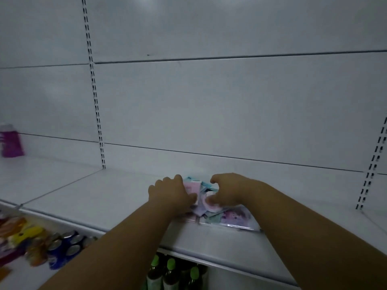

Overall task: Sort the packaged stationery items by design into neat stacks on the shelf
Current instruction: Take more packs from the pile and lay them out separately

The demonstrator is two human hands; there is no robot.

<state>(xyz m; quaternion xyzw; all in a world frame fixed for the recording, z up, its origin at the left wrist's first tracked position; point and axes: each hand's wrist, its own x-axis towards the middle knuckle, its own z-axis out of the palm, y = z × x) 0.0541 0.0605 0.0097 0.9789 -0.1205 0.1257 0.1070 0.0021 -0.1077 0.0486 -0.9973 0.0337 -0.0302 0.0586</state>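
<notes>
A loose heap of small packaged stationery items (209, 203), pink, pale blue and lilac, lies on the white shelf (117, 197) near its front edge. A larger clear-wrapped lilac pack (238, 219) sits at the heap's near right. My left hand (169, 193) rests on the heap's left side, fingers curled over a pink pack. My right hand (228, 190) reaches in from the right, its fingertips pinching a pink and white pack at the heap's centre. The hands cover much of the heap.
A purple and white bottle (10, 141) stands at the far left of the same shelf. Below, blue drink cans (67, 245), colourful snack packets (18, 237) and green-capped bottles (171, 271) fill the lower shelf. Slotted uprights run up the back panel.
</notes>
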